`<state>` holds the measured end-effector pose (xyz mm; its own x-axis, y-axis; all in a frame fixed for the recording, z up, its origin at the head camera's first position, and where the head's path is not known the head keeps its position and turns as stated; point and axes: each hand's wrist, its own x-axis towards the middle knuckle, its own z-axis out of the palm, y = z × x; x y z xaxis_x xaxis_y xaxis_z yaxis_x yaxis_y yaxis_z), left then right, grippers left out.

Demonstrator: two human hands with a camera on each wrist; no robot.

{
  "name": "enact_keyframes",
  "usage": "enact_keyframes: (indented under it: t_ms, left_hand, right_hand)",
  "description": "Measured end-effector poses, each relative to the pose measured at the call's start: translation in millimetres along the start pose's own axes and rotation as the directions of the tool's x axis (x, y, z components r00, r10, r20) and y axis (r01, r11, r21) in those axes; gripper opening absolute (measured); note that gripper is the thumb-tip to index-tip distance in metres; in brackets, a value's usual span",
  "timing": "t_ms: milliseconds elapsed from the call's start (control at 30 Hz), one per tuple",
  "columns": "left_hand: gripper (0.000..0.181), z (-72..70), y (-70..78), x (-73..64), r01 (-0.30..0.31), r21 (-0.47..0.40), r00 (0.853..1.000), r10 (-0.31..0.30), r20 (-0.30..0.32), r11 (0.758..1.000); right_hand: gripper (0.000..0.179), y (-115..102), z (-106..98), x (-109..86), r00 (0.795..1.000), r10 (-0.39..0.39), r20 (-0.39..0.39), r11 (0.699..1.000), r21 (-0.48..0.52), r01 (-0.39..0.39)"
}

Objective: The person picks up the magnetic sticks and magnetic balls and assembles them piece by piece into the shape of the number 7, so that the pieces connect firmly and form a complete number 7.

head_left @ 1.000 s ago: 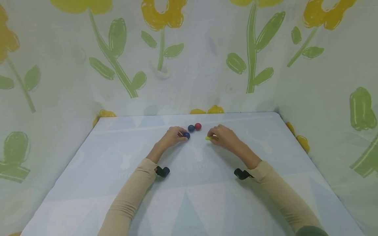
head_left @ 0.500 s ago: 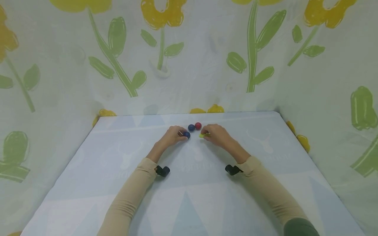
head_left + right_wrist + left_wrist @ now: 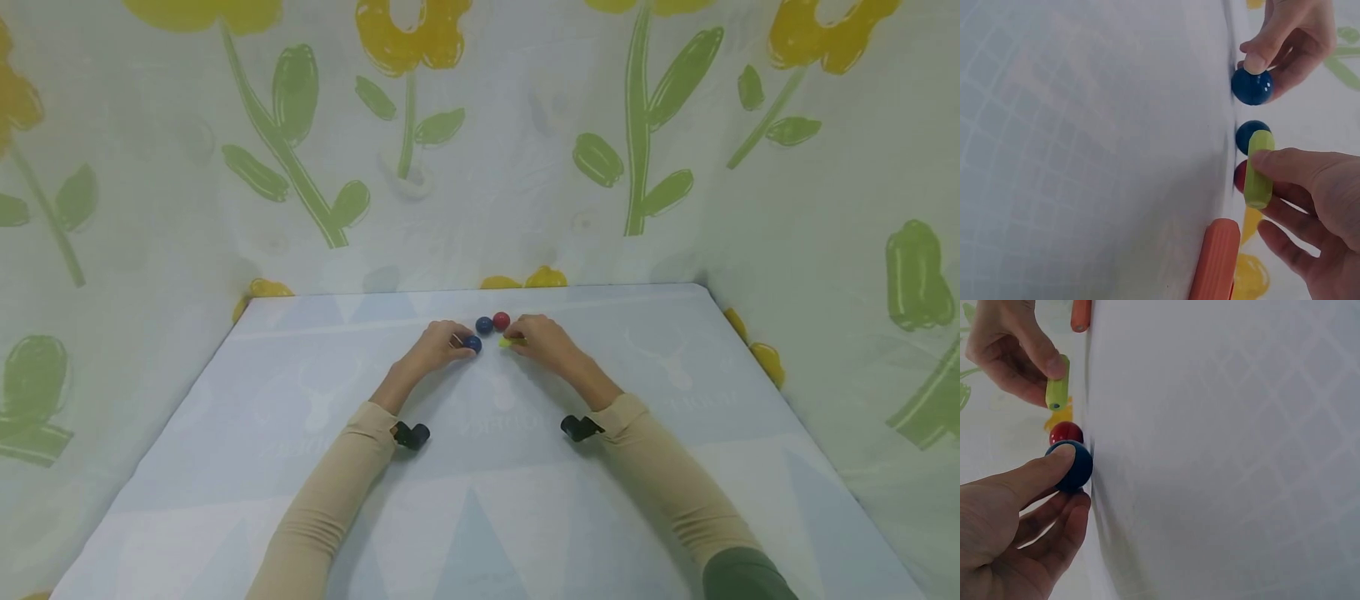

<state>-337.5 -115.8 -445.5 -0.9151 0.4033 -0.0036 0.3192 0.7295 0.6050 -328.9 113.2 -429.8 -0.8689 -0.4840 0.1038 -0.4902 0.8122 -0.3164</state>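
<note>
My left hand pinches a dark blue ball between thumb and fingers, low over the table. My right hand holds a short lime-green faceted stick between thumb and fingers; a dark spot, perhaps a hole, marks its end in the left wrist view. Just beyond both hands, a second blue ball and a red ball lie side by side. Seen from the right wrist, the stick partly covers these two. From the left wrist, the held ball overlaps the red one.
A ridged orange-red stick lies on the table near my right hand in the right wrist view; the head view does not show it. The pale patterned table ends at flower-printed cloth walls behind and at both sides.
My right hand has moved left with the lime-green stick, closer to the balls and my left hand. The left hand and its blue ball have stayed nearly still.
</note>
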Motion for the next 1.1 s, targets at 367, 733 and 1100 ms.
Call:
enact_keyframes:
  t_ms: [367, 733, 1100]
  left_hand:
    - [0.039, -1.1, -0.3, 0.0, -0.023, 0.009, 1.0, 0.023, 0.002, 1.0]
    - [0.039, -1.1, 0.7, 0.4, -0.029, 0.002, 1.0, 0.029, 0.006, 1.0]
    - [0.04, -0.3, -1.4, 1.2, -0.011, -0.002, 1.0, 0.011, 0.015, 1.0]
  right_hand:
    - [0.026, -3, 5, 5.3, 0.999, 0.039, 0.021, 0.999, 0.037, -0.04]
    - [0.024, -6, 9, 11.1, 0.999, 0.006, 0.039, 0.998, 0.065, -0.008]
    - [0.026, -9, 16, 15.5, 0.998, 0.044, 0.047, 0.994, 0.101, -0.049]
